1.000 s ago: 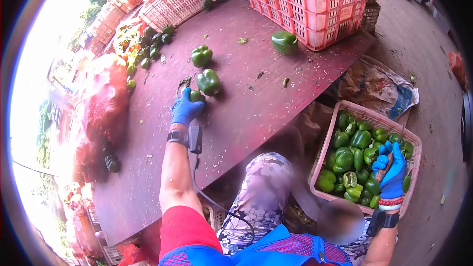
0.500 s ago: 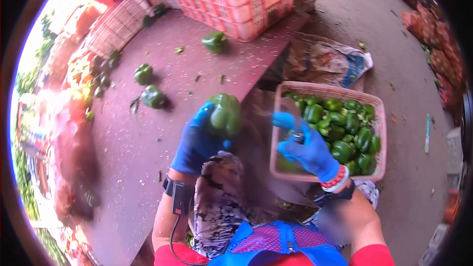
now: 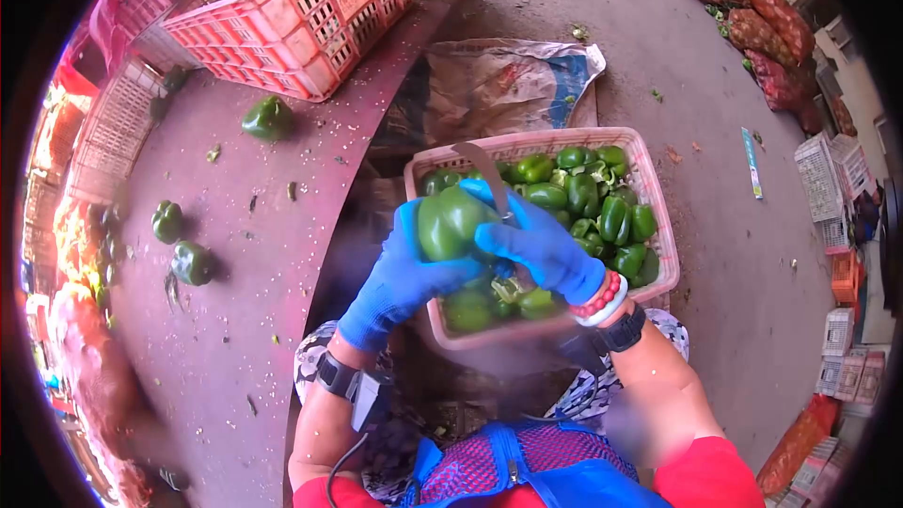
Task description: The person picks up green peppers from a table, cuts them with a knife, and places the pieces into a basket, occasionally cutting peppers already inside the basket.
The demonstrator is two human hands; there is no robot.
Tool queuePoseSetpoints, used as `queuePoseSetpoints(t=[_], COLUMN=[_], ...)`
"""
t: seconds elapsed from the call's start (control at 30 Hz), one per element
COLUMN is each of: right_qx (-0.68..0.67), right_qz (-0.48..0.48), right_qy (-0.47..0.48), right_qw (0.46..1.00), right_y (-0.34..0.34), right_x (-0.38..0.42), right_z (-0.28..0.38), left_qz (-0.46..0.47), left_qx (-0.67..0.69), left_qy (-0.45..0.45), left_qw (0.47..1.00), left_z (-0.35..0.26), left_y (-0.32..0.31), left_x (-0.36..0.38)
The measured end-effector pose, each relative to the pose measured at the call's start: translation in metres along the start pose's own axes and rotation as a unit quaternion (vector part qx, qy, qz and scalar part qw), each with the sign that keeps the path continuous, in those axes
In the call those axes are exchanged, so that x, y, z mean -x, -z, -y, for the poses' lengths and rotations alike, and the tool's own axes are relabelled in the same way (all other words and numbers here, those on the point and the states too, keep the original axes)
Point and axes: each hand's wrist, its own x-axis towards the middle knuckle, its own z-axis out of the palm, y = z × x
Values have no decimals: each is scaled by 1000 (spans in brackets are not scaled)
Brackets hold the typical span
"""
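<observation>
My left hand (image 3: 384, 280), in a blue glove, is wrapped round a large green bell pepper (image 3: 450, 224). The pepper is over the near-left part of a pink plastic crate (image 3: 666, 235) that holds many green bell peppers (image 3: 616, 220). My right hand (image 3: 550, 249), gloved in blue too, grips a small knife (image 3: 483, 169) whose curved blade points up and left past the pepper. Fingers of this hand reach to the pepper's right side. The knife's handle is mostly hidden in the glove.
Loose bell peppers (image 3: 193, 263) lie among seeds and scraps on a reddish-purple tabletop (image 3: 254, 310) to the left. A large pink basket (image 3: 310, 28) stands at its far end. Beyond the crate is a crumpled sack (image 3: 489, 85); filled red net sacks (image 3: 781, 5) sit at far right.
The pepper in my left hand has moved right, from the table edge to above the crate. My right hand with the knife has come in against it. The view has turned right.
</observation>
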Motion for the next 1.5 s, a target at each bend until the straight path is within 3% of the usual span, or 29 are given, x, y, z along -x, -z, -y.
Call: queuePoseSetpoints(t=[0.1, 0.13, 0.23, 0.27, 0.33, 0.53, 0.63, 0.93, 1.0, 1.07, 1.1, 1.23, 1.27, 1.3, 1.37, 1.4, 1.43, 1.5], right_qx=[93, 189, 446, 518, 573, 612, 610, 647, 630, 605, 621, 679, 622, 561, 297, 151, 68, 104], right_qz=[-22, -61, -150, -184, -219, -249, -283, -312, -308, -306, -297, -208, -184, -166, -103, -65, -5, 19], right_qy=[85, 143, 252, 273, 251, 213, 226, 145, 153, 200, 167, 73, 21, -34, 105, 168, 115, 135], right_qw=[992, 970, 846, 789, 748, 720, 705, 680, 697, 707, 706, 700, 761, 810, 943, 972, 991, 985], right_y=[8, 11, 11, 8, -13, -22, -23, -20, -19, -16, -14, 42, 48, 53, 34, 23, 11, 9], right_x=[2, 4, 11, 13, 17, 7, 2, 2, 4, 4, 7, 10, 14, 18, 16, 19, 26, 26], right_z=[2, 3, -3, -4, -11, -37, -47, -60, -57, -54, -57, -124, -117, -109, -58, -34, -10, -10], left_qz=[-38, -51, -94, -108, -132, -157, -198, -271, -280, -247, -226, -158, -92, -103, -98, -82, -31, 21], left_qx=[-17, 39, 172, 143, 84, -33, -113, -277, -323, -164, -83, 162, 196, 176, 147, 138, 87, 34], left_qy=[-30, -16, 20, 22, 29, 25, -100, -170, -196, -159, -139, -115, -87, -71, -27, 4, 20, 9], left_qw=[999, 998, 980, 984, 987, 987, 969, 906, 883, 942, 961, 967, 972, 976, 984, 987, 996, 999], left_z=[22, 21, 21, 23, 21, 16, 20, 19, 18, 17, 15, -7, -20, -15, -8, -6, -3, 9], left_y=[7, 6, 2, 1, -3, -16, -23, -34, -38, -37, -34, -11, 1, 12, 14, 8, 4, -17], left_x=[-14, -15, -17, -18, -19, -18, -17, -16, -16, -20, -21, -18, -16, -16, -12, -7, -4, -2])
